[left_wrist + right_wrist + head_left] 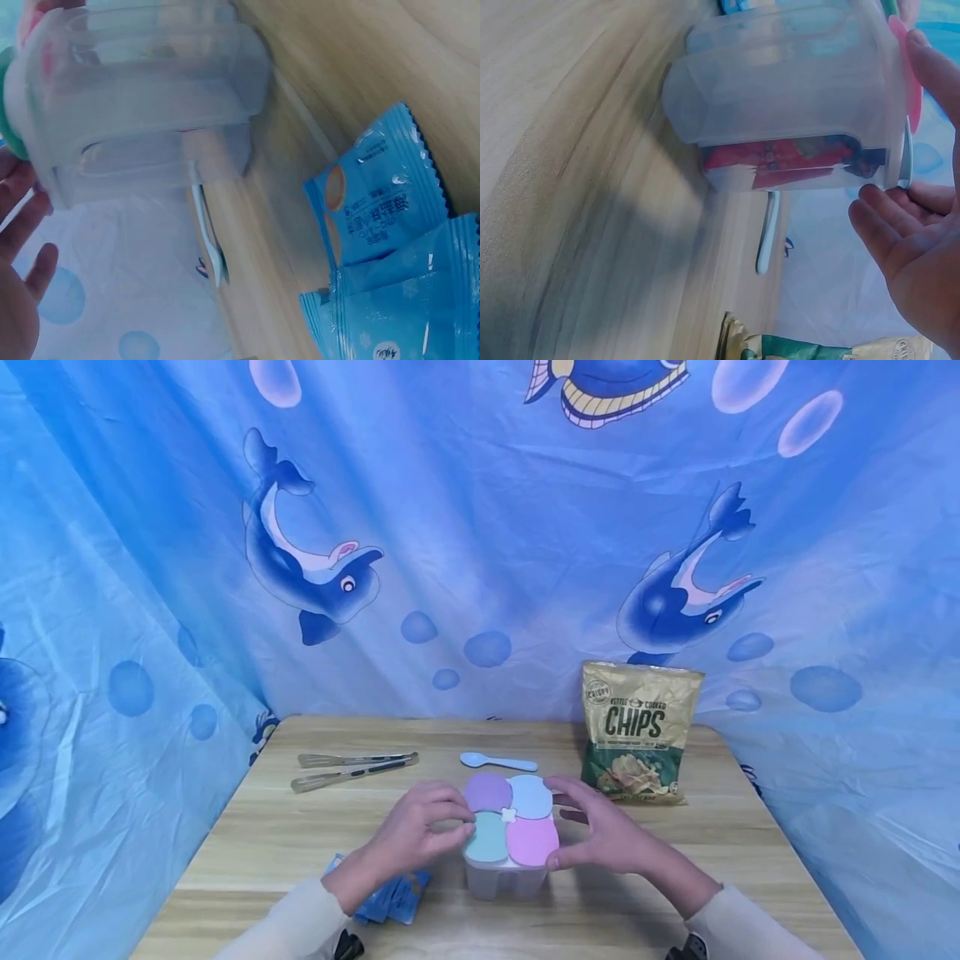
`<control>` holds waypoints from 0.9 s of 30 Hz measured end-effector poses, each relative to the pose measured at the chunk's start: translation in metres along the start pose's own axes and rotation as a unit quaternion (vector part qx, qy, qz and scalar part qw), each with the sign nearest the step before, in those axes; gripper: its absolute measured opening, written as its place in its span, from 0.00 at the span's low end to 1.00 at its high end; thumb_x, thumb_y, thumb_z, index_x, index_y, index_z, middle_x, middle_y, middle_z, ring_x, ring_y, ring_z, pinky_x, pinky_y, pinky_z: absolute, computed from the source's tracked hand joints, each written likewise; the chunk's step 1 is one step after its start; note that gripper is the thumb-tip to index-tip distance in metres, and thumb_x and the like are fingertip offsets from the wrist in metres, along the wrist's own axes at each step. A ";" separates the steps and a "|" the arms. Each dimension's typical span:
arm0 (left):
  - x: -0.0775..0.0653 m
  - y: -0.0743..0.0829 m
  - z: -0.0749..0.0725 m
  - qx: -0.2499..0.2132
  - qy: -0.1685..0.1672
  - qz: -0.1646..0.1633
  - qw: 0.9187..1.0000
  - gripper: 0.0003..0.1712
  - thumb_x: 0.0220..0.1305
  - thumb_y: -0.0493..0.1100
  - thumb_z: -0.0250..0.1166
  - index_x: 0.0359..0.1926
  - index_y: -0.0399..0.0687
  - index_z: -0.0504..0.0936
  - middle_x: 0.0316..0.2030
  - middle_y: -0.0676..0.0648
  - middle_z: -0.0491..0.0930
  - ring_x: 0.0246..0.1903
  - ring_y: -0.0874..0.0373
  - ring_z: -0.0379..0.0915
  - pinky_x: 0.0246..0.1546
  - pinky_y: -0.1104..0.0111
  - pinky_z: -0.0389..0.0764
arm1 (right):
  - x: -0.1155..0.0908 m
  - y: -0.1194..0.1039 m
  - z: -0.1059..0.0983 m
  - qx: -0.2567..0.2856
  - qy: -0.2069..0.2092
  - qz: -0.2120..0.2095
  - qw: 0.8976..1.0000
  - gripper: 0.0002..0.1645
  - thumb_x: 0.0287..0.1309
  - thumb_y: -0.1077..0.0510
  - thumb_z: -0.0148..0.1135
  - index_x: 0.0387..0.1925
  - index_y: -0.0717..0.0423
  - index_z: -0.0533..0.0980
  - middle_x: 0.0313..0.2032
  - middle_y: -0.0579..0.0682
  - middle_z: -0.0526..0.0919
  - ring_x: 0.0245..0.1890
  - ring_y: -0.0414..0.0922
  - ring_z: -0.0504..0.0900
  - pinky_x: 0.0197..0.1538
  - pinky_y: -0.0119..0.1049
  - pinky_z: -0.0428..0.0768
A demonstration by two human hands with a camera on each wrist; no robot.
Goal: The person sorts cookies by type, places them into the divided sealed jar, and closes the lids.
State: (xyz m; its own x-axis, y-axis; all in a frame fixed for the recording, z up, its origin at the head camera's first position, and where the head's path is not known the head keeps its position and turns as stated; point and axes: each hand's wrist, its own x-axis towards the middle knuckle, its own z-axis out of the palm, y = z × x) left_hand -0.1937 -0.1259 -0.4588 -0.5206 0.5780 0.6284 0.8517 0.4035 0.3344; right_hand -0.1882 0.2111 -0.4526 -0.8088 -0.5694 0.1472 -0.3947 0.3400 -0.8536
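A translucent white plastic box (507, 883) stands on the table, topped by rounded lid flaps in purple (488, 792), pale blue (531, 797), green (487, 837) and pink (533, 842). My left hand (423, 827) is at its left side, fingertips and thumb at the edge of the green flap. On the other side my right hand (603, 835) spans the lid's right edge, thumb by the pink flap and fingers near the pale blue one. Both hands have loosely bent fingers. Through the box wall in the right wrist view, a red packet (780, 159) shows inside.
Blue snack packets (390, 897) lie beside the left forearm. Behind the box are a pale blue spoon (498, 762) and, farther left, metal tongs (356, 768). A chips bag (641, 735) stands upright at the back right. A printed sea-themed curtain (480, 568) surrounds the table (255, 852).
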 end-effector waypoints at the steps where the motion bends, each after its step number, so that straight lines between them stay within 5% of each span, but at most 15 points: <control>1: 0.000 0.001 -0.001 -0.001 -0.010 -0.011 1.000 0.10 0.62 0.53 0.74 0.41 0.57 0.91 0.41 0.61 0.85 0.46 0.64 0.80 0.49 0.61 0.81 | 0.000 -0.001 0.001 -0.003 0.000 0.002 1.000 0.61 0.45 0.50 0.85 0.75 0.60 0.60 0.73 0.61 0.65 0.69 0.62 0.71 0.66 0.54 0.75; 7: -0.006 0.005 -0.009 -0.014 -0.073 -0.059 0.995 0.29 0.55 0.62 0.77 0.55 0.57 0.87 0.51 0.63 0.81 0.53 0.64 0.77 0.54 0.61 0.81 | -0.001 -0.002 0.001 -0.011 0.009 0.008 1.000 0.62 0.44 0.49 0.85 0.75 0.60 0.61 0.72 0.61 0.65 0.68 0.62 0.72 0.65 0.52 0.77; 16: 0.007 0.003 -0.014 -0.047 -0.026 -0.054 0.997 0.15 0.60 0.48 0.76 0.49 0.55 0.89 0.48 0.59 0.87 0.50 0.60 0.82 0.52 0.59 0.84 | -0.001 -0.003 -0.001 -0.010 0.002 0.005 1.000 0.62 0.45 0.49 0.84 0.76 0.61 0.60 0.73 0.63 0.64 0.68 0.63 0.72 0.65 0.52 0.77; 27: 0.032 0.008 -0.019 -0.120 -0.067 -0.154 0.979 0.13 0.70 0.53 0.66 0.48 0.54 0.90 0.46 0.61 0.87 0.50 0.63 0.82 0.52 0.58 0.84 | -0.003 -0.008 0.000 -0.010 -0.004 0.007 1.000 0.60 0.48 0.50 0.83 0.76 0.61 0.59 0.73 0.65 0.63 0.65 0.65 0.75 0.62 0.53 0.80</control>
State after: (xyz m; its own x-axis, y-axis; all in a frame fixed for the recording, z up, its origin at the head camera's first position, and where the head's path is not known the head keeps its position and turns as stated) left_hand -0.2021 -0.1175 -0.4228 -0.7440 0.5496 0.3800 0.6349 0.4041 0.6585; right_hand -0.1828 0.2104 -0.4462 -0.8104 -0.5708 0.1317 -0.3926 0.3623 -0.8453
